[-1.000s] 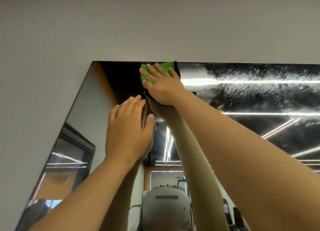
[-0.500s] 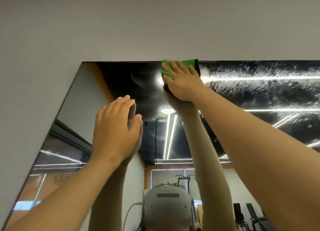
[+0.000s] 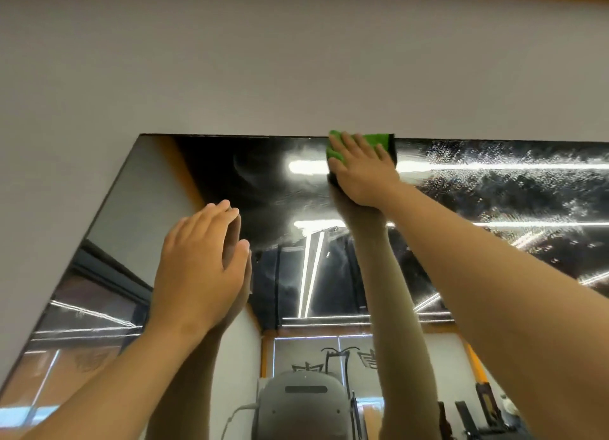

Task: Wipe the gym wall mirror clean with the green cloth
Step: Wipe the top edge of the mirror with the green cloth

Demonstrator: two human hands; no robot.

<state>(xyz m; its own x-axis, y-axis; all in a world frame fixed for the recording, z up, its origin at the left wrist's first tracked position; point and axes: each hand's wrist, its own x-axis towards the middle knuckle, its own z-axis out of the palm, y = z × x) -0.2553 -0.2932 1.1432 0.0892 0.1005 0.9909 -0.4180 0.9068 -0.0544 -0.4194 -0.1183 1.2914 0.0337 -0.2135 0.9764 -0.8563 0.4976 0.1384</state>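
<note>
The wall mirror (image 3: 263, 182) fills the lower part of the view, its top edge running across the middle. My right hand (image 3: 362, 172) presses the green cloth (image 3: 375, 140) flat against the glass right at that top edge, fingers straight over the cloth. My left hand (image 3: 201, 268) lies flat on the glass lower down and to the left, fingers straight, holding nothing. Left of the cloth the glass looks dark and smooth. To the right it is covered in wet droplets and streaks (image 3: 494, 182).
A plain grey wall (image 3: 296, 60) rises above and to the left of the mirror. The mirror's left edge (image 3: 99, 215) slants down to the lower left. Reflected in the glass are ceiling light strips, gym machines and the headset.
My right hand has slid the green cloth to the right along the mirror's top edge, leaving a smoother dark patch behind it. My left hand has stayed flat on the glass.
</note>
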